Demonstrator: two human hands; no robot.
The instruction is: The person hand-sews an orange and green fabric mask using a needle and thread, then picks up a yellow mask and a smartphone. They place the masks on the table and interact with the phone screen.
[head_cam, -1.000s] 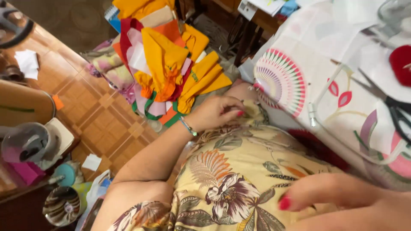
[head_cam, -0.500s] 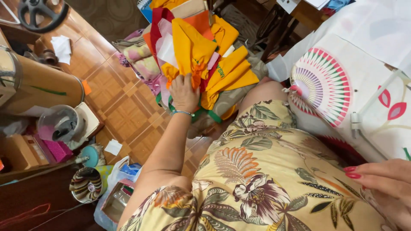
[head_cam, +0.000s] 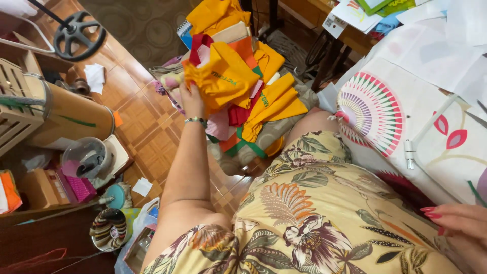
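My left hand [head_cam: 192, 100] reaches down to the floor and grips a yellow fabric piece [head_cam: 223, 76] at the edge of a heap of yellow, orange, red and pink cloth [head_cam: 256, 109]. A bracelet sits on that wrist. My right hand [head_cam: 459, 223], with red nails, rests on my lap at the lower right, fingers loosely curled and holding nothing. I wear a floral yellow dress [head_cam: 304, 213].
A table with a white patterned cloth [head_cam: 406, 116] stands at the right, papers on it. On the wooden floor to the left are a brown roll [head_cam: 71, 119], a clear container [head_cam: 89, 157], boxes, a striped bowl [head_cam: 108, 229] and a black wheel [head_cam: 79, 34].
My left hand has gone from my knee down to the cloth heap and has taken hold of a yellow piece, lifting it. The view has swung left and downward.
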